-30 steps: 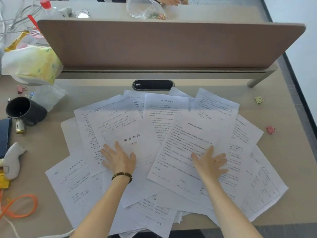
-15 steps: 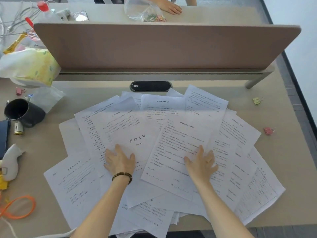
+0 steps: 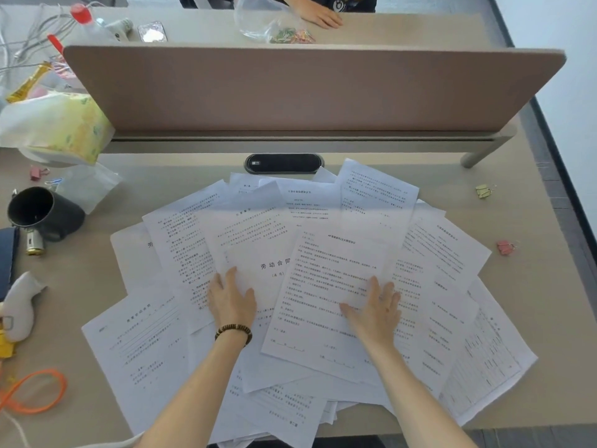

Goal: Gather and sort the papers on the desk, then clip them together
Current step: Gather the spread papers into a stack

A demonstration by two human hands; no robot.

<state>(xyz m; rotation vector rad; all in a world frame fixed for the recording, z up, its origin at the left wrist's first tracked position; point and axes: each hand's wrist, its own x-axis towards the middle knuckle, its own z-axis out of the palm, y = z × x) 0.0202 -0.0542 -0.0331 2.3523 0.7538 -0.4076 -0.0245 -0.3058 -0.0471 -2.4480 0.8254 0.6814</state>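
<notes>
Several white printed papers lie fanned out and overlapping across the beige desk. My left hand, with a bead bracelet at the wrist, presses flat on a title sheet near the middle. My right hand lies flat with spread fingers on a tilted text page that overlaps the title sheet. Small binder clips sit at the right: a yellow-green clip and a pink clip. Another pink clip lies at the left.
A brown divider panel stands behind the papers, with a black cable port below it. At the left are a black mug, a tissue pack, a white tool and an orange cord. Another person's hand rests beyond the divider beside a clear bag.
Both hands slid inward on the sheets, the right one farther left, dragging the tilted text page over the title sheet. The spread of papers has narrowed slightly.
</notes>
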